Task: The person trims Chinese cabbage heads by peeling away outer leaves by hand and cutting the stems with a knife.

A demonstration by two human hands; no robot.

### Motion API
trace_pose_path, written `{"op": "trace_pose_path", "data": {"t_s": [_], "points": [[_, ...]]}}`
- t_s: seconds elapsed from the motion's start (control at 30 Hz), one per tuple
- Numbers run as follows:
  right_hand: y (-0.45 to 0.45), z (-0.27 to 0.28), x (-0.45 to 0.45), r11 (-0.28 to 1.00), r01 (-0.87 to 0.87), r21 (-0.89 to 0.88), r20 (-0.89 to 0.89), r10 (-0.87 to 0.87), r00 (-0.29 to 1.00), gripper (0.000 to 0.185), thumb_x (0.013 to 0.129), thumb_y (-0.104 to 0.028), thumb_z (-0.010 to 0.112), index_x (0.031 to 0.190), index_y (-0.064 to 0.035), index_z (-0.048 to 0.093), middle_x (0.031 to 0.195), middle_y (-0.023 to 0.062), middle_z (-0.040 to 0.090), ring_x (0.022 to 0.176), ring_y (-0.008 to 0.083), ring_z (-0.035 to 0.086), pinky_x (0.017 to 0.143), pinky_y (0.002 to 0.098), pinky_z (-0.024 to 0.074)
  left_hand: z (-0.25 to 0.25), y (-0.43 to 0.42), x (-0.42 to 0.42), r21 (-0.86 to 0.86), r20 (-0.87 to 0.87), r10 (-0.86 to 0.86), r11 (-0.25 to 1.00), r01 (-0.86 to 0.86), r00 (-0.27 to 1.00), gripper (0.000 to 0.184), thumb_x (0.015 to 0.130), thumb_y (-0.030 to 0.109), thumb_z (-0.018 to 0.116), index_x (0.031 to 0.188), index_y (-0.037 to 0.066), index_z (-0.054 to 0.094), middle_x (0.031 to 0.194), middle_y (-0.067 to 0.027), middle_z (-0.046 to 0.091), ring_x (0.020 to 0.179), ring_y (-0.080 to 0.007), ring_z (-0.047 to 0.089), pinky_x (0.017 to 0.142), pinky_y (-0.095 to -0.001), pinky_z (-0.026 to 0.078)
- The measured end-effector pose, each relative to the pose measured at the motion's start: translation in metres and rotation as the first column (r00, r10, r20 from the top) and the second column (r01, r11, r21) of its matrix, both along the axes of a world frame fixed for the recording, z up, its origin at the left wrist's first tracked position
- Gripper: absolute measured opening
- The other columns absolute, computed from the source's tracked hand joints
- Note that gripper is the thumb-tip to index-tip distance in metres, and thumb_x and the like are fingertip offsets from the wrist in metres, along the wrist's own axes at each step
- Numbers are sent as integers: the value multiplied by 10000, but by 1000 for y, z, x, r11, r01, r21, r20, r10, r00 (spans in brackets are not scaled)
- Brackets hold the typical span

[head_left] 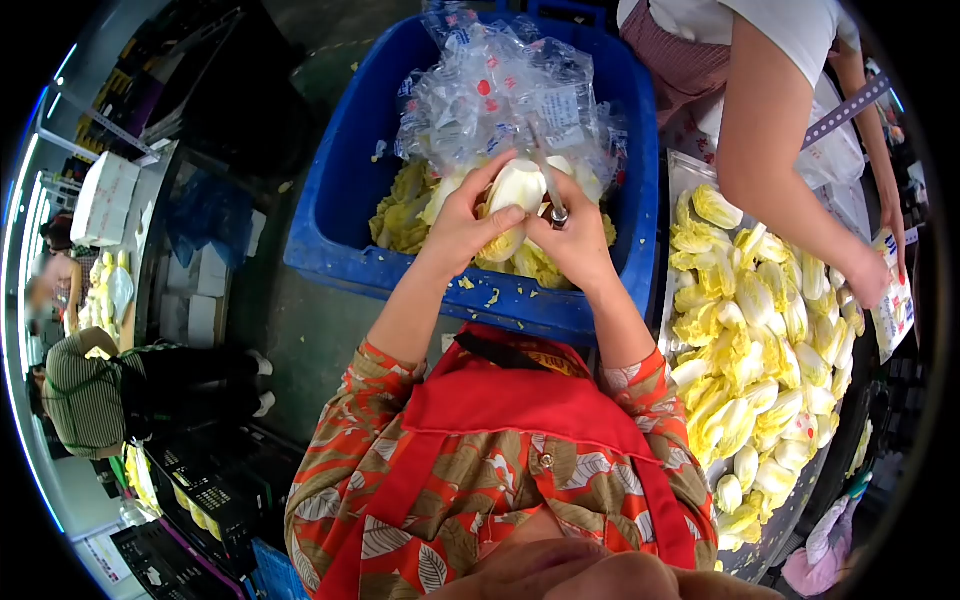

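My left hand [474,218] is closed around a small napa cabbage [518,190], its white base turned away from me and yellow leaves toward me. A knife [547,165] is gripped in my right hand [573,232], its narrow blade pointing away along the right side of the cabbage. Whether the blade touches the cabbage I cannot tell. Both hands are over a large blue bin [330,215], which holds loose yellow leaves [398,215] and a heap of clear printed plastic bags [490,90].
To the right, many napa cabbages [760,330] are piled on a metal table [683,172]. A co-worker's arm [770,150] reaches across there, the hand on a printed bag [893,300]. Black crates [215,480] and another person [90,390] are at the left.
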State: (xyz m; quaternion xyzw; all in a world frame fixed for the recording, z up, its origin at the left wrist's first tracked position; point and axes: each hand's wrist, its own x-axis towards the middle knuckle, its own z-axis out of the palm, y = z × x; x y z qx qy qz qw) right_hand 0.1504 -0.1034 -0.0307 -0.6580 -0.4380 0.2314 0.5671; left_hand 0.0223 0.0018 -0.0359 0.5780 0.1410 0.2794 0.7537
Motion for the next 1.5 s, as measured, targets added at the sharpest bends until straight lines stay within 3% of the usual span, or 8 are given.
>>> {"op": "trace_pose_path", "data": {"t_s": [0.27, 0.37, 0.47, 0.7, 0.8, 0.87, 1.3, 1.5], "points": [[5, -9, 1, 998, -8, -60, 66, 12, 998, 621, 741, -130, 632, 1330, -94, 440, 944, 137, 631, 771, 173, 597, 696, 281, 487, -15, 1, 4, 238, -42, 143, 963, -129, 989, 679, 762, 77, 733, 1360, 24, 416, 1264, -68, 479, 1156, -170, 480, 973, -303, 395], [2, -12, 5, 993, -114, 22, -85, 116, 990, 677, 743, -114, 679, 1363, -109, 407, 1015, 128, 609, 807, 163, 592, 696, 274, 481, -12, 0, 7, 150, -50, 165, 976, -156, 985, 610, 769, 106, 729, 1321, 73, 471, 1211, -86, 474, 1121, -188, 490, 944, -300, 409], [-5, -4, 3, 982, -188, 25, -177, 190, 966, 829, 673, -165, 795, 1392, -119, 385, 1044, 101, 586, 821, 143, 556, 685, 258, 474, -3, 0, 8, -287, 56, 174, 946, -151, 983, 579, 847, 83, 639, 1354, 74, 358, 1234, -90, 475, 1130, -198, 491, 961, -334, 416], [-8, -3, -5, 978, -143, -152, -11, 143, 990, 801, 670, -190, 782, 1373, -110, 407, 1031, 94, 579, 786, 141, 534, 679, 260, 472, -6, 1, 7, -345, 107, 153, 932, -107, 982, 604, 867, 86, 624, 1382, 92, 308, 1273, -89, 460, 1167, -203, 466, 975, -347, 409], [-7, -16, -3, 984, -171, -47, -122, 164, 979, 736, 703, -166, 738, 1362, -105, 416, 1006, 90, 577, 774, 142, 531, 676, 262, 474, -3, 0, 8, -350, 110, 135, 932, -89, 985, 631, 855, 44, 607, 1399, 106, 293, 1291, -83, 446, 1192, -204, 445, 986, -351, 398], [-7, -20, -3, 988, -155, 17, -156, 156, 975, 693, 712, -131, 695, 1350, -99, 426, 992, 91, 574, 750, 143, 532, 662, 262, 471, 0, 2, 7, -507, 153, 116, 861, -23, 981, 678, 830, -9, 581, 1419, 120, 272, 1297, -77, 444, 1208, -200, 431, 1004, -345, 375], [0, -17, -7, 987, -53, -152, -157, 29, 987, 661, 691, -44, 582, 1335, -98, 442, 952, 113, 616, 702, 154, 551, 658, 275, 467, -4, -6, 6, -164, 49, 107, 982, -98, 993, 708, 759, -29, 664, 1394, 48, 360, 1262, -73, 489, 1159, -169, 476, 985, -299, 379], [-3, -9, -1, 975, 63, -214, 133, -34, 990, 671, 695, -50, 565, 1346, -157, 444, 935, 118, 612, 681, 201, 577, 686, 312, 484, -10, -4, 6, -54, 31, 191, 980, -189, 981, 694, 777, -33, 643, 1400, 24, 345, 1250, -91, 503, 1116, -153, 504, 936, -278, 415]]}}
